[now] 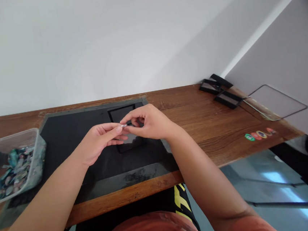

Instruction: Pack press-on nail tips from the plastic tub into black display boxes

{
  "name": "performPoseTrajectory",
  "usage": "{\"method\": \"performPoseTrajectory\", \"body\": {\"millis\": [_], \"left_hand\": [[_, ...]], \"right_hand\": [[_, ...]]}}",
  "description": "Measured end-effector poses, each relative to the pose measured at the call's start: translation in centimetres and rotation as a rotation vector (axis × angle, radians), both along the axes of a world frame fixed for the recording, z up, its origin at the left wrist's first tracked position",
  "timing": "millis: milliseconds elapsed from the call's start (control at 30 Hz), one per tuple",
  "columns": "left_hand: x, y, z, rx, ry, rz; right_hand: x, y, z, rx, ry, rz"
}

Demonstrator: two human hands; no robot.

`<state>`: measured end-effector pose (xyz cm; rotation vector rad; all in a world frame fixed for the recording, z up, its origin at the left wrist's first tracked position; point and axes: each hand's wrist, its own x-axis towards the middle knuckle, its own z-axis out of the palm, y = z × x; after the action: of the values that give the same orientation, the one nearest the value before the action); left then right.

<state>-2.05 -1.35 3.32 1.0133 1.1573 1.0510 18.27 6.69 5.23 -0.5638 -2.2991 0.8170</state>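
Spanning the full width at the back, a pale wall (82, 46) rises behind a wooden table (193, 126). Covering the left and middle section of the tabletop is a dark mat (63, 131); a glossy, transparent-looking border shows along its edges. At the far left stands a clear plastic tub (33, 132), its near right corner overlapping the mat. A rectangular wire frame (286, 96) is located at the right end, by the side wall. On the mat, behind and below the fingers, lies a black-bordered rectangle (118, 114), partly covered from view.

Both hands are raised above the mat, in front of this rectangle. Left hand (102, 140): thumb and forefinger pinched together at the tips, remaining fingers loosely curled. Right hand (151, 121): thumb and forefinger brought close from the opposite side, fingers bent.

Black boxes (228, 99) are grouped at the table's back right corner. Nearer the right front edge is a short row of coloured discs (255, 136). Loose pieces (17, 168), mostly bluish and grey, are heaped inside the tub.

Smallest item: a shiny silvery piece (123, 125), gripped between the fingertips of both hands. Its exact form is too small to identify.
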Motion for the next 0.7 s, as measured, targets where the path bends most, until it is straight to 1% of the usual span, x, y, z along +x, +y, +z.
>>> {"method": "performPoseTrajectory", "body": {"millis": [167, 367, 533, 700], "left_hand": [[0.19, 0.18, -0.17, -0.001, -0.007, 0.013], [-0.07, 0.24, -0.64, 0.020, 0.042, 0.103], [-0.01, 0.31, -0.59, 0.019, 0.038, 0.100], [0.15, 0.38, -0.46, 0.017, 0.029, 0.110]], "right_hand": [[0.02, 0.00, -0.02, -0.001, 0.011, -0.008], [-0.15, 0.07, -0.21, 0.028, 0.085, -0.024], [-0.26, 0.01, -0.22, -0.007, 0.112, -0.039], [-0.36, -0.06, -0.24, -0.024, 0.077, -0.045]]}}
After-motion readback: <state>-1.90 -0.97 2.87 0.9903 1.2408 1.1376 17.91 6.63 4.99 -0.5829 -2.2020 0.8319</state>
